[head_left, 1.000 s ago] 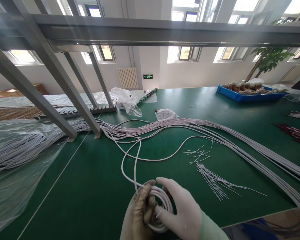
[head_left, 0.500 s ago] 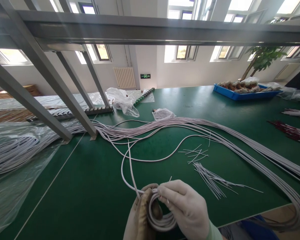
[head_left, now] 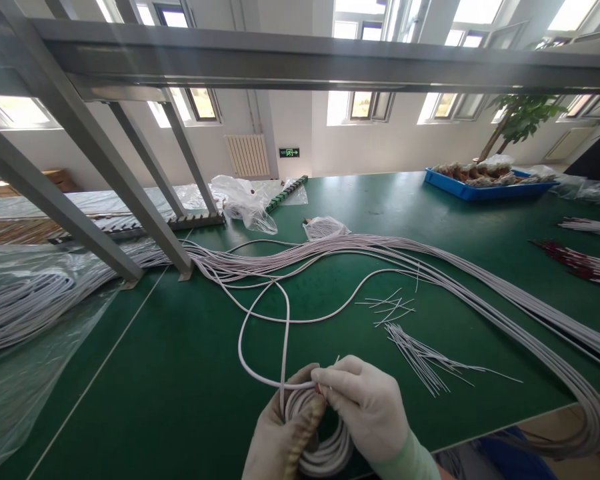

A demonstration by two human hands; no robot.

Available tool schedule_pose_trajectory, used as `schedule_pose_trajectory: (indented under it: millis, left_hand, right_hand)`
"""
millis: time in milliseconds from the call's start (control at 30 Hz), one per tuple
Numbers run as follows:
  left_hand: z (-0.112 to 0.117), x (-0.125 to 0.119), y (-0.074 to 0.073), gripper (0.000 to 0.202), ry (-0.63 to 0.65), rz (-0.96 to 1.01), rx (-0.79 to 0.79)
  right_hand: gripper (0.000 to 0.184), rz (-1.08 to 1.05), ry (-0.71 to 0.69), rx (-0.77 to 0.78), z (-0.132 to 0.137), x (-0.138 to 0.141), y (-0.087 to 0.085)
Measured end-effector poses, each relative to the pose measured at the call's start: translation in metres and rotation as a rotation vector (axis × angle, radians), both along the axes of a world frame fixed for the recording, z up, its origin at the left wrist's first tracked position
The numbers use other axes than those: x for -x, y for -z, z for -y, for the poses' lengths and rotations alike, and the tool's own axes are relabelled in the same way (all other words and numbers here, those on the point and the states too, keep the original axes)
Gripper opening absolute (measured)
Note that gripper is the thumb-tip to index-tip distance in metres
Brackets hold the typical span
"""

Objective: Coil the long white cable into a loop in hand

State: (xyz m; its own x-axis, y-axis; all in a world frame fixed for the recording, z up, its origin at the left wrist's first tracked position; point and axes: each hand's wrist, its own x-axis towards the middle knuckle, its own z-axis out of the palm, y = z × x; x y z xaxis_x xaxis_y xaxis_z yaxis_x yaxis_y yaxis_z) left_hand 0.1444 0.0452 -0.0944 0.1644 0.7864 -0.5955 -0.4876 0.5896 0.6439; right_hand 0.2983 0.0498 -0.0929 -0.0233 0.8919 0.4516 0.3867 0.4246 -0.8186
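Both gloved hands are low in the middle, over the near edge of the green table [head_left: 190, 400]. My left hand [head_left: 275, 440] grips a small coil of white cable [head_left: 325, 453] from the left. My right hand [head_left: 367, 403] lies over the coil's top and pinches the cable where it joins the coil. From the coil the loose end of the white cable [head_left: 260, 310] loops up across the table toward a long bundle of white cables [head_left: 430, 267].
Thin white wire ties [head_left: 423, 357] lie scattered to the right of my hands. Grey metal frame legs [head_left: 130, 193] stand at the left, beside clear plastic sheeting over cables [head_left: 25, 307]. A blue tray [head_left: 485, 190] and small plastic bags [head_left: 245, 200] sit farther back.
The loose cable loop has swung and drawn closer to the coil. My right hand has shifted from the coil's side to its top, pinching the cable. The view moved slightly.
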Motion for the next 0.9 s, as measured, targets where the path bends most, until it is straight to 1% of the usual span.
schedule_pose_trajectory:
  millis: [67, 167, 267, 400, 467, 567, 633, 700, 800, 900]
  left_hand:
    - [-0.002, 0.001, -0.002, 0.061, -0.01, -0.023, 0.036]
    - [-0.004, 0.0, -0.006, 0.056, -0.06, -0.047, 0.108]
    - [-0.004, -0.003, -0.009, 0.054, -0.079, -0.075, 0.097]
    - [-0.003, -0.002, -0.01, 0.049, -0.094, -0.131, 0.079]
    - [-0.003, 0.001, -0.01, 0.044, -0.085, -0.121, 0.088]
    - [-0.004, 0.007, -0.01, 0.035, -0.067, -0.068, 0.105]
    - [-0.004, 0.009, -0.01, 0.031, -0.079, -0.04, 0.12]
    - [-0.002, 0.01, -0.011, 0.029, -0.102, -0.03, 0.122]
    - [0.003, 0.009, -0.012, 0.031, -0.087, -0.018, 0.072]
    - [0.009, 0.008, -0.008, 0.035, -0.057, -0.004, -0.008]
  right_hand:
    - [0.02, -0.052, -0.014, 0.1, -0.002, -0.001, -0.001]
    - [0.019, -0.123, -0.044, 0.266, -0.005, -0.002, -0.003]
    - [0.018, -0.157, -0.056, 0.365, -0.008, -0.002, -0.006]
    - [0.018, -0.163, -0.041, 0.384, -0.01, 0.0, -0.011]
    - [0.018, -0.145, -0.051, 0.386, -0.01, 0.001, -0.013]
    - [0.019, -0.099, -0.124, 0.345, -0.009, -0.002, -0.017]
    - [0.027, -0.12, -0.176, 0.304, -0.007, -0.004, -0.019]
    - [0.035, -0.194, -0.195, 0.299, -0.006, -0.007, -0.02]
    - [0.038, -0.283, -0.179, 0.382, -0.007, -0.011, -0.016]
    - [0.042, -0.336, -0.116, 0.493, -0.011, -0.015, -0.007]
